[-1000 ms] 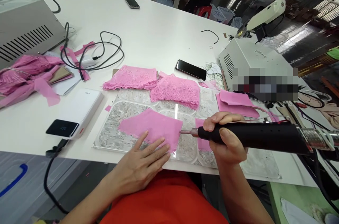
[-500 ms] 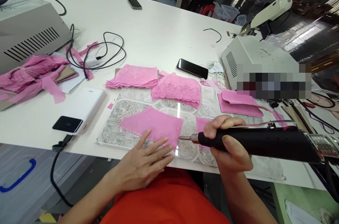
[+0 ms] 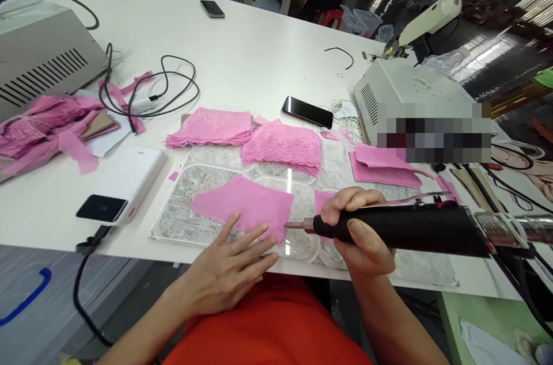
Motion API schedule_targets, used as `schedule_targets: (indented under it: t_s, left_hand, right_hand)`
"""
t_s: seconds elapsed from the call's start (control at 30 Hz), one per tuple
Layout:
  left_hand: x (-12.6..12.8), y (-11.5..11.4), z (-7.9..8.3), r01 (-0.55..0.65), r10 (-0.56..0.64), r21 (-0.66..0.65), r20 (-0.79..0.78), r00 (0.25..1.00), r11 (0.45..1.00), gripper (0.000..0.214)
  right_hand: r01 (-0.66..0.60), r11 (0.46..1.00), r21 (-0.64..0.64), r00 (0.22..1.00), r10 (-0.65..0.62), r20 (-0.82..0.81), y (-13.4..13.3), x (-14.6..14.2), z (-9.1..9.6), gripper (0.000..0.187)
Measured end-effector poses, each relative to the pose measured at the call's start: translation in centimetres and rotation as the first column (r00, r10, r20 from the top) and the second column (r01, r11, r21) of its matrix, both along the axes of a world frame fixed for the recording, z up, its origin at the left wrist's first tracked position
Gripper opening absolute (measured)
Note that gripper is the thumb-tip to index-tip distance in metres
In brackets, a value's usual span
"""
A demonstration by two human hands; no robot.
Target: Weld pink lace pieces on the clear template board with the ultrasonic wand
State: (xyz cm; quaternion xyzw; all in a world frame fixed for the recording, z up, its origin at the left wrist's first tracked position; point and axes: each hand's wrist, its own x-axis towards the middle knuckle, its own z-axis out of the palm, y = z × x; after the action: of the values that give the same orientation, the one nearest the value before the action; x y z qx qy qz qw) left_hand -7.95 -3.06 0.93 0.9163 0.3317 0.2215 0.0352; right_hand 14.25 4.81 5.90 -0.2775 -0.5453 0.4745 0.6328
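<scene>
A flat pink fabric piece lies on a grey marble-patterned board with a clear, glossy surface. Fingers spread, my left hand rests flat on the fabric's lower edge. My right hand is wrapped round a black handheld tool with a lever along its top. Its thin metal tip points left and meets the fabric's right edge; whether it presses down, I cannot tell. Under the tool and right hand, another pink piece is partly hidden.
Behind the board's middle lie two stacks of pink lace. Folded pink pieces sit at right, near a grey machine box. A phone, a white power bank, black cables and bundled pink fabric are around.
The whole view has shifted slightly left. Both hands keep their places on the fabric and the tool, with the tip still at the fabric's right edge.
</scene>
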Motion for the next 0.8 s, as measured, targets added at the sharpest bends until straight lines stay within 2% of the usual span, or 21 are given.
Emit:
schedule_targets:
  t_s: [0.2, 0.33, 0.5, 0.63, 0.8]
  left_hand:
    - [0.1, 0.1, 0.3, -0.009, 0.009, 0.002, -0.004, 1.0, 1.0, 0.034]
    - [0.3, -0.1, 0.6, -0.009, 0.009, -0.003, 0.019, 1.0, 1.0, 0.033]
    - [1.5, 0.0, 0.7, -0.071, 0.07, 0.014, 0.042, 0.997, 0.997, 0.035]
    - [2.5, 0.5, 0.3, -0.117, 0.117, 0.028, -0.008, 0.993, 0.993, 0.038]
    - [2.8, 0.8, 0.2, -0.117, 0.118, 0.046, -0.026, 0.993, 0.992, 0.036]
  right_hand:
    - [-0.018, 1.0, -0.005, 0.999, 0.018, -0.033, 0.3, 0.2, -0.1, 0.012]
    - [0.026, 0.999, -0.029, 0.997, -0.028, -0.068, 0.3, 1.0, 0.1, 0.013]
    - [0.059, 0.998, -0.012, 0.994, -0.059, -0.086, 0.3, 2.3, 0.4, 0.013]
    - [0.114, 0.993, -0.017, 0.99, -0.115, -0.08, 0.4, 3.3, 0.5, 0.013]
    - [0.211, 0.976, 0.05, 0.974, -0.206, -0.091, 1.3, 5.3, 0.8, 0.013]
